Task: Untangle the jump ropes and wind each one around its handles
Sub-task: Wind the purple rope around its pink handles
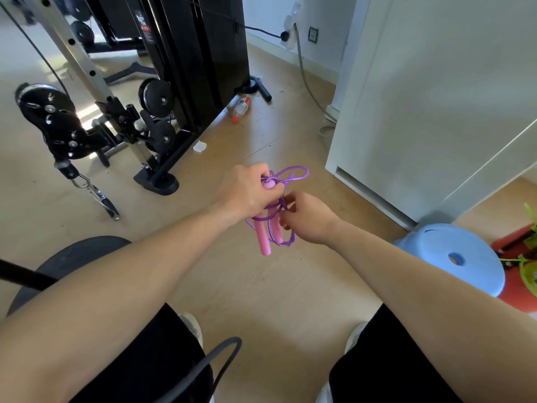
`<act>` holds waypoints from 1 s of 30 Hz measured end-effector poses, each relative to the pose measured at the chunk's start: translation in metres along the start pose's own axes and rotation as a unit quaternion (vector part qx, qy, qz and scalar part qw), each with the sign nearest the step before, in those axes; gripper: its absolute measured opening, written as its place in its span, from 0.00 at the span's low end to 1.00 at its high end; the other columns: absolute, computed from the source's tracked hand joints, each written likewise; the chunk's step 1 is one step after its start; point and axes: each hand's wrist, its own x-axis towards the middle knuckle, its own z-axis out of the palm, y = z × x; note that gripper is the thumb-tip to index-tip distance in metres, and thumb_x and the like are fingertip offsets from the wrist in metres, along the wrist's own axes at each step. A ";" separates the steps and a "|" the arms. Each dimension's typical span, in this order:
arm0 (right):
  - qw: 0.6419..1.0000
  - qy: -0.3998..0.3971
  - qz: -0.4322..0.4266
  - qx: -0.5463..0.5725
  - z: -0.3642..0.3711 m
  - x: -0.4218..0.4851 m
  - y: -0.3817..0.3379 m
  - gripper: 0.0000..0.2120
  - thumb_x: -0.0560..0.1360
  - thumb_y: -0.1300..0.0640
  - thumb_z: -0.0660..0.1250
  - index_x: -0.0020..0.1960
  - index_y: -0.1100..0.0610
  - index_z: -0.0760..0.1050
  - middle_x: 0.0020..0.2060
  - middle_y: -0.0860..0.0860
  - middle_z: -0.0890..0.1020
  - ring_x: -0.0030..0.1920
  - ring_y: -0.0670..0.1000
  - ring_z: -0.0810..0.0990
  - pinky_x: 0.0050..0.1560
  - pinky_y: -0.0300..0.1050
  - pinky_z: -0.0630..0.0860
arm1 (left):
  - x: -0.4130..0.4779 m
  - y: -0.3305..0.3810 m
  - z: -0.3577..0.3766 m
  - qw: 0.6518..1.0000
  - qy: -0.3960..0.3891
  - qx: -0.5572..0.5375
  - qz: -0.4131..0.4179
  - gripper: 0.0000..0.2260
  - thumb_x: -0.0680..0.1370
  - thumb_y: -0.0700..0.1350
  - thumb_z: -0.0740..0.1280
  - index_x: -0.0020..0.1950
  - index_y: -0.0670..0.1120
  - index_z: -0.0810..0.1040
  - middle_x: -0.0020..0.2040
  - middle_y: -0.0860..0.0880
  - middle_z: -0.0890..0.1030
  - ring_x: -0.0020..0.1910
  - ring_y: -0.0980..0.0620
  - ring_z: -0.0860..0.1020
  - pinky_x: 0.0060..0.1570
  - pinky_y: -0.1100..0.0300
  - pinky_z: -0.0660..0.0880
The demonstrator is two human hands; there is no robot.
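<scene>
The purple plastic jump rope [286, 181] with its two pink cylindrical handles [265, 237] is held up in the air in front of the seated person, above the pale wooden floor [261, 286] and roughly level with the knees. The handles hang side by side, pointing down, and several turns of the cord cross them near the middle, while loose loops stick out above and to the right. The left hand [247, 193] grips the top end of the handles, its fingers [261, 170] curled tight round them and round the knot of cord there. The right hand [305, 218] is just beside and slightly lower, its fingers [287, 199] pinched on a strand of the cord next to the handles; how many strands it holds I cannot tell.

Both bare forearms reach in from the bottom corners. Below them are the person's black trousers [162, 359], with the toes of pale shoes [191, 324] on the floor. A dark grey loop of cord [223, 344] arches over the left thigh.

To the left stands a black and silver cable gym machine [162, 68] with pulleys and a hanging clip. Near its foot lies a clear plastic bottle with a red cap [241, 107]. On the right is a white door [436, 97], and close by it a light blue round plastic stool [453, 257]. A tangle of lime green cord [526, 271] lies at the right edge over something red.
</scene>
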 end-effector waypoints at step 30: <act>0.964 0.081 -0.173 -0.187 -0.031 -0.007 -0.002 0.29 0.70 0.48 0.61 0.71 0.48 0.68 0.62 0.46 0.77 0.62 0.54 0.74 0.62 0.50 0.72 | -0.012 0.002 -0.029 0.982 -0.074 0.081 0.157 0.12 0.68 0.55 0.73 0.34 0.53 0.71 0.28 0.53 0.75 0.29 0.53 0.71 0.27 0.65 0.64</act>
